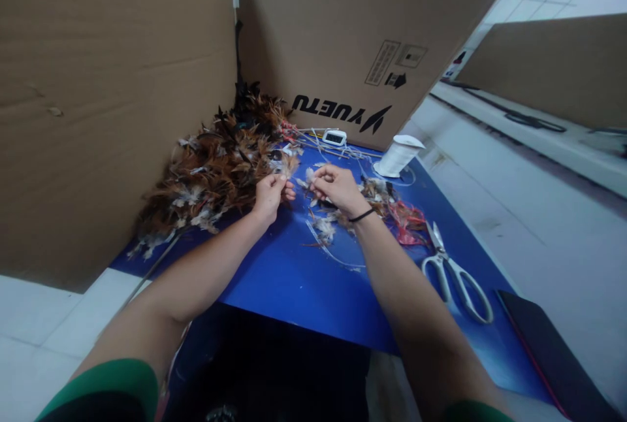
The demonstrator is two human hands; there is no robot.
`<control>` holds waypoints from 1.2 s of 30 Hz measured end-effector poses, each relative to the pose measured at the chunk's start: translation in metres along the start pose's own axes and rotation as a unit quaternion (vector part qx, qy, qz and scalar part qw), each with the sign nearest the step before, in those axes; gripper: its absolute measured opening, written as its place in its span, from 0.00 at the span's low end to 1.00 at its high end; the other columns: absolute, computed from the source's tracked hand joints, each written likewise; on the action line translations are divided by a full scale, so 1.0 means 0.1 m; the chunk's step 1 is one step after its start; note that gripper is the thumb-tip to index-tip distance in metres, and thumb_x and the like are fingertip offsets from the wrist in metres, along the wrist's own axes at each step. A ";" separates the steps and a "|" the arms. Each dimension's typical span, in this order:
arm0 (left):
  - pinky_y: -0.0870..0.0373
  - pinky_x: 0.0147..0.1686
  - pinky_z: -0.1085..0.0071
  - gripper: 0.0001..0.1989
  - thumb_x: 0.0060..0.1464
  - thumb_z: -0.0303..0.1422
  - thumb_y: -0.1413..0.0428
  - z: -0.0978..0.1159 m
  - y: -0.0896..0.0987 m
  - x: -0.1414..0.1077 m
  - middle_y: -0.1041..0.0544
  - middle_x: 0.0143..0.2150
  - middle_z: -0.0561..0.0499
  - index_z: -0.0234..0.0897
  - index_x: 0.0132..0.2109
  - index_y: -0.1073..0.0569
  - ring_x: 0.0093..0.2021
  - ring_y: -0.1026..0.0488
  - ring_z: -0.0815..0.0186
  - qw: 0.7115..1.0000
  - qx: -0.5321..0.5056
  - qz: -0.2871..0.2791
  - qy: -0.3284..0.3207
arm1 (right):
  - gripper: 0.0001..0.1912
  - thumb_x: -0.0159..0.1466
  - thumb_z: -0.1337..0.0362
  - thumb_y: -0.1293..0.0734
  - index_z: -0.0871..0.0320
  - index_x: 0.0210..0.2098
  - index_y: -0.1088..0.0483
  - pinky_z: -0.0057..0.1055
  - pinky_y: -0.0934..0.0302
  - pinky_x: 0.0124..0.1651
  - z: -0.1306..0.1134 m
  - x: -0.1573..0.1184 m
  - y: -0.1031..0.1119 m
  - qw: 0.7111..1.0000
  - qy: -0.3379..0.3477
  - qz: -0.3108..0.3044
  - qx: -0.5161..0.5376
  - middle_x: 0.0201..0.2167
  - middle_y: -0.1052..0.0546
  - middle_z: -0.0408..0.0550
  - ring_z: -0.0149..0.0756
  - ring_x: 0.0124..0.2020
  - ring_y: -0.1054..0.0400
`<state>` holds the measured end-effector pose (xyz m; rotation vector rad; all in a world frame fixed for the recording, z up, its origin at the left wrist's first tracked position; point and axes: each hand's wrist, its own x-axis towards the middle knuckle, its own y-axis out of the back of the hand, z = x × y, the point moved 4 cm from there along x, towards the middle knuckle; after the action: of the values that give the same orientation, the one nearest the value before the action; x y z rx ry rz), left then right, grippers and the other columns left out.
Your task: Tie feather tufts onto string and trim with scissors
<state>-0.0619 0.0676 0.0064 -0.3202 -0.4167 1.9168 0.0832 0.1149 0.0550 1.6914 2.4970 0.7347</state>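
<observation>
My left hand [275, 196] pinches a light brown feather [289, 164] at the right edge of a large heap of brown feathers [215, 161]. Just right of it, my right hand [336, 188] is closed, with a small white tuft of fluff [310, 176] at its fingertips. The two hands are a short gap apart, above the blue table [304, 291]. Loose feathers [324, 227] lie below and beside my right hand, next to some red netting [407, 221].
Scissors [455, 272] lie partly open at the right. A white spool [398, 155] and a small digital timer [334, 138] stand farther back near thin sticks. Cardboard panels [343, 36] rise behind and left. A dark flat object [548, 350] lies on the right edge.
</observation>
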 end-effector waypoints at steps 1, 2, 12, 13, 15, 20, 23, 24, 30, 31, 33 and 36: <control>0.33 0.20 0.78 0.09 0.57 0.30 0.46 -0.01 -0.01 -0.01 0.29 0.21 0.54 0.31 0.29 0.32 0.17 0.32 0.75 1.000 0.008 -0.009 0.004 | 0.05 0.54 0.63 0.34 0.58 0.27 0.33 0.26 0.43 0.23 -0.04 -0.04 0.02 1.000 0.013 0.006 -0.014 0.20 0.26 0.43 0.28 0.17 0.37; 0.33 0.19 0.78 0.10 0.58 0.30 0.47 -0.03 -0.02 -0.01 0.29 0.21 0.53 0.31 0.29 0.32 0.17 0.32 0.75 1.000 0.017 -0.019 0.009 | 0.04 0.53 0.64 0.34 0.58 0.27 0.32 0.26 0.43 0.24 -0.08 -0.07 0.05 0.998 0.032 0.017 -0.048 0.21 0.26 0.43 0.28 0.18 0.36; 0.31 0.20 0.76 0.08 0.56 0.30 0.45 -0.07 -0.08 -0.08 0.27 0.22 0.53 0.31 0.30 0.32 0.17 0.32 0.74 0.997 0.040 -0.050 0.030 | 0.05 0.56 0.66 0.34 0.58 0.25 0.29 0.28 0.41 0.34 -0.25 -0.18 0.09 0.959 0.158 0.016 -0.233 0.25 0.24 0.44 0.30 0.27 0.34; 0.32 0.20 0.76 0.08 0.56 0.30 0.45 -0.07 -0.09 -0.08 0.27 0.22 0.53 0.31 0.30 0.32 0.17 0.32 0.74 0.997 0.042 -0.052 0.033 | 0.05 0.56 0.65 0.34 0.58 0.24 0.29 0.28 0.41 0.34 -0.23 -0.18 0.12 0.965 0.150 0.024 -0.213 0.25 0.24 0.44 0.31 0.27 0.33; 0.31 0.20 0.76 0.08 0.56 0.29 0.45 -0.08 -0.09 -0.09 0.27 0.22 0.53 0.31 0.30 0.32 0.17 0.32 0.74 0.997 0.044 -0.053 0.035 | 0.04 0.54 0.65 0.33 0.58 0.24 0.28 0.28 0.40 0.33 -0.18 -0.17 0.16 0.977 0.131 0.039 -0.164 0.25 0.23 0.45 0.32 0.26 0.31; 0.31 0.20 0.76 0.10 0.54 0.32 0.42 -0.09 -0.10 -0.09 0.27 0.22 0.52 0.31 0.29 0.32 0.17 0.32 0.74 0.997 0.043 -0.060 0.036 | 0.05 0.52 0.63 0.31 0.59 0.25 0.28 0.28 0.38 0.28 -0.13 -0.15 0.18 0.991 0.105 0.019 -0.082 0.22 0.24 0.44 0.32 0.24 0.31; 0.32 0.20 0.76 0.11 0.52 0.33 0.40 -0.09 -0.09 -0.10 0.27 0.22 0.52 0.31 0.29 0.32 0.17 0.32 0.74 0.997 0.039 -0.060 0.039 | 0.03 0.54 0.66 0.32 0.58 0.29 0.26 0.29 0.37 0.33 -0.18 -0.17 0.16 0.983 0.127 0.007 -0.131 0.25 0.22 0.44 0.33 0.27 0.29; 0.32 0.20 0.76 0.11 0.52 0.33 0.40 -0.09 -0.09 -0.10 0.27 0.22 0.52 0.31 0.29 0.32 0.17 0.31 0.74 0.997 0.039 -0.059 0.040 | 0.04 0.54 0.68 0.33 0.57 0.30 0.25 0.29 0.37 0.35 -0.20 -0.17 0.16 0.977 0.141 0.007 -0.161 0.27 0.22 0.44 0.33 0.28 0.29; 0.31 0.20 0.76 0.11 0.52 0.33 0.41 -0.09 -0.10 -0.11 0.27 0.22 0.52 0.31 0.28 0.32 0.17 0.31 0.73 0.996 0.049 -0.069 0.034 | 0.10 0.60 0.71 0.38 0.58 0.32 0.24 0.32 0.40 0.44 -0.23 -0.19 0.05 0.932 0.211 -0.004 -0.296 0.33 0.21 0.49 0.36 0.36 0.29; 0.31 0.19 0.76 0.12 0.52 0.34 0.41 -0.09 -0.10 -0.12 0.27 0.22 0.52 0.31 0.28 0.32 0.17 0.31 0.73 0.996 0.053 -0.071 0.029 | 0.10 0.60 0.71 0.38 0.58 0.32 0.25 0.32 0.40 0.44 -0.22 -0.20 0.04 0.927 0.212 -0.006 -0.308 0.33 0.22 0.49 0.36 0.36 0.30; 0.31 0.19 0.75 0.12 0.51 0.35 0.40 -0.09 -0.10 -0.12 0.27 0.22 0.52 0.31 0.29 0.33 0.17 0.31 0.73 0.995 0.063 -0.071 0.016 | 0.10 0.61 0.71 0.39 0.59 0.32 0.26 0.31 0.41 0.44 -0.21 -0.20 0.01 0.922 0.213 -0.008 -0.324 0.33 0.22 0.49 0.36 0.36 0.31; 0.31 0.19 0.75 0.13 0.51 0.37 0.40 -0.09 -0.11 -0.12 0.27 0.22 0.53 0.31 0.29 0.32 0.17 0.31 0.72 0.994 0.077 -0.071 -0.001 | 0.09 0.62 0.69 0.40 0.59 0.32 0.27 0.30 0.42 0.44 -0.21 -0.21 -0.03 0.919 0.213 -0.012 -0.331 0.34 0.23 0.49 0.36 0.37 0.31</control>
<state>-0.0449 0.0610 0.0036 -0.1823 -0.2830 1.7974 0.0832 0.0877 0.0680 1.3395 2.0710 1.8504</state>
